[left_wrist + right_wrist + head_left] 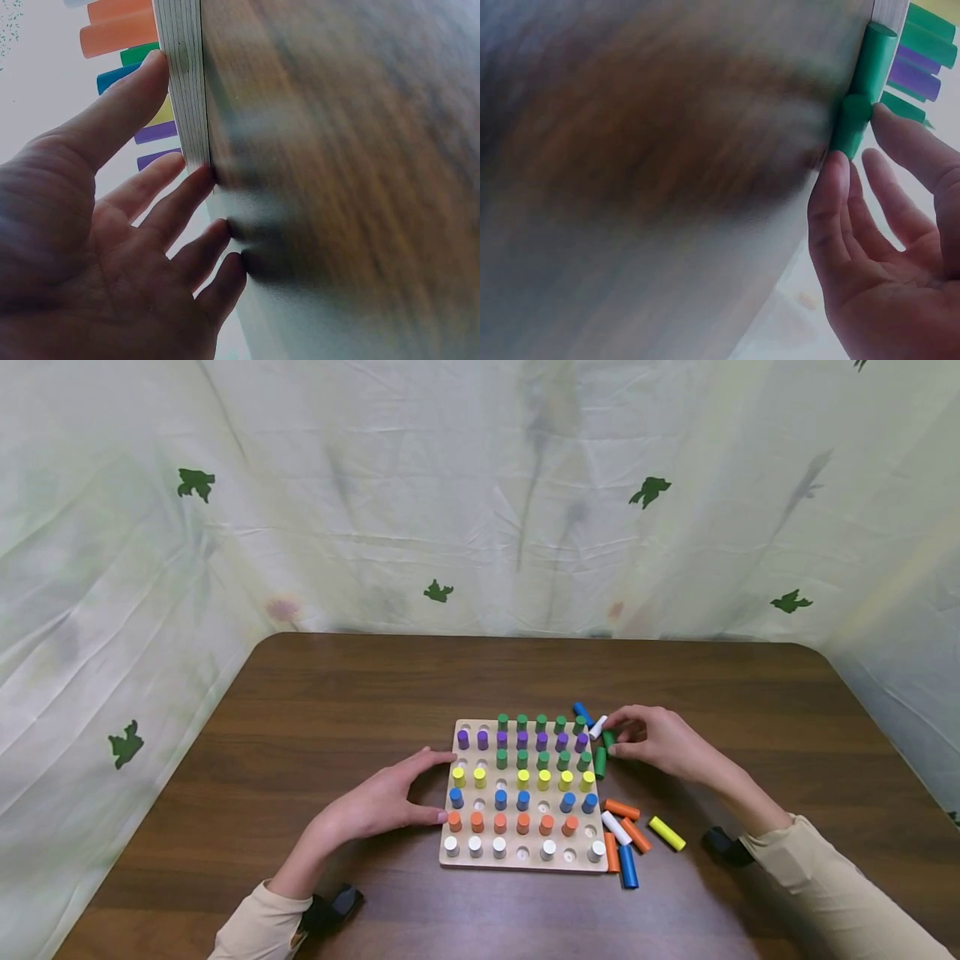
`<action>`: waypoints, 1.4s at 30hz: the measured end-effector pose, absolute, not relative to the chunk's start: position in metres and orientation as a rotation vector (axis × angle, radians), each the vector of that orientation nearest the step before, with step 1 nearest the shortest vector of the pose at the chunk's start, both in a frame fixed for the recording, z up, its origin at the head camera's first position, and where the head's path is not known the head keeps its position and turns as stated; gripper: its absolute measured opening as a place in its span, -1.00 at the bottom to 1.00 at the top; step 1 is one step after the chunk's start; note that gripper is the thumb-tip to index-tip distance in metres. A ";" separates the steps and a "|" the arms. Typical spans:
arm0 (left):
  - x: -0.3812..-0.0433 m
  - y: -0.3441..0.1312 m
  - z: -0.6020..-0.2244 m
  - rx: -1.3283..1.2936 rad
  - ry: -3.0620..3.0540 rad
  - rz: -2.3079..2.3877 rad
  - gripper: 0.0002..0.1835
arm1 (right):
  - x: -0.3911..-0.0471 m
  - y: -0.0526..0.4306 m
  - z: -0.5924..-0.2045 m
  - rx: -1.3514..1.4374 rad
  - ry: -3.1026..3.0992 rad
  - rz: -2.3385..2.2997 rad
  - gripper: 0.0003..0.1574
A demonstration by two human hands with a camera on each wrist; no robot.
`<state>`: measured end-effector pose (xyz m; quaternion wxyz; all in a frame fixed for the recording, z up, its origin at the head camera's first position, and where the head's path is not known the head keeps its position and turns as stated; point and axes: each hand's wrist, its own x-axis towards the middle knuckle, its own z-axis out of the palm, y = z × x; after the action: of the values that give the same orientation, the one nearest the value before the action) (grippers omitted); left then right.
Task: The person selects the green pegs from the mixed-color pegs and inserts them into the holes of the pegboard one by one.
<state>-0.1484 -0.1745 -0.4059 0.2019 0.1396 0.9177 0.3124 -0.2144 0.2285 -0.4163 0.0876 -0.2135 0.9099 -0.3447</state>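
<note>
A wooden pegboard [558, 865] lies on the table, with upright pegs in rows of green, purple, green, yellow, blue, orange and white. Several holes hold no peg. At the board's left side is my left hand [382, 797], thumb and forefinger spread with their tips at its edge. In the left wrist view, the thumb [139, 90] lies against the board's layered side and the other fingers reach the tabletop. Beyond the right edge, my right hand [663, 743] pinches a loose green peg [849, 127] between thumb and forefinger. Another green peg [600, 763] lies beside the board.
Near the right hand lie a white peg [597, 727] and a blue peg [582, 714]. Closer to the front right are several orange pegs, a white peg [616, 827], a blue peg [627, 867] and a yellow peg [667, 832]. A patterned curtain [480, 510] hangs behind the table.
</note>
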 end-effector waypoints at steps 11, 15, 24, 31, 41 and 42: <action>-0.148 -0.173 -0.405 0.388 2.567 0.871 -0.19 | -0.214 0.230 -0.416 -0.608 2.710 -0.978 -0.60; -0.148 -0.173 -0.404 0.395 2.570 0.870 -0.19 | -0.215 0.229 -0.416 -0.625 2.702 -0.974 -0.62; -0.147 -0.173 -0.404 0.425 2.579 0.870 -0.19 | -0.213 0.228 -0.414 -0.663 2.702 -0.972 -0.69; -0.147 -0.173 -0.403 0.425 2.573 0.878 -0.19 | -0.209 0.227 -0.412 -0.711 2.732 -0.994 -0.61; -0.147 -0.173 -0.403 0.412 2.569 0.877 -0.18 | -0.204 0.221 -0.406 -0.728 2.752 -1.032 -0.53; -0.147 -0.173 -0.403 0.411 2.569 0.876 -0.18 | -0.204 0.220 -0.406 -0.731 2.755 -1.029 -0.53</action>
<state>-0.1471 -0.1727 -0.4025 0.1968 0.1469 0.9175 0.3129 -0.2037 0.2202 -0.4056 0.0556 -0.2409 0.9077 -0.3390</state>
